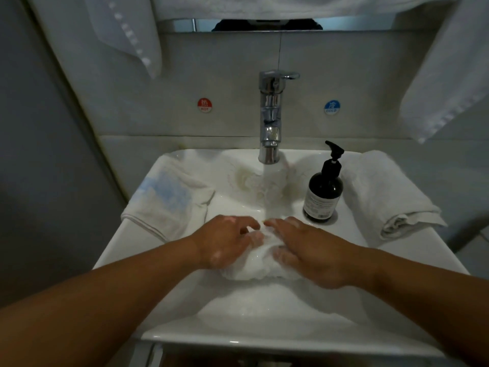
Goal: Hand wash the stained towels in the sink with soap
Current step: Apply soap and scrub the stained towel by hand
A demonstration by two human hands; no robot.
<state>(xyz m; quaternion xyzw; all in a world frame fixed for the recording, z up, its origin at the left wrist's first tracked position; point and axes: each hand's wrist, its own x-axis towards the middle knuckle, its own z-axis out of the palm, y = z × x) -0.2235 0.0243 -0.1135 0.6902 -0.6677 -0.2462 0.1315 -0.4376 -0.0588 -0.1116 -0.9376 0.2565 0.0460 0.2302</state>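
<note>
A wet, soapy white towel (260,263) is bunched up in the middle of the white sink (267,337), just below the running water. My left hand (227,242) grips its left side with curled fingers. Over the towel's right side lies my right hand (308,250), fingers fairly straight and pressing down. Suds show on both hands. A white towel with blue stains (169,200) lies folded on the sink's left rim. Another folded white towel (383,194) rests on the right rim. A dark soap pump bottle (324,189) stands on the rim right of the tap.
The chrome tap (270,117) runs a stream of water into the basin. Red hot and blue cold stickers (332,107) mark the tiled wall. White towels (127,30) hang above at left, top and right. A grey wall closes the left side.
</note>
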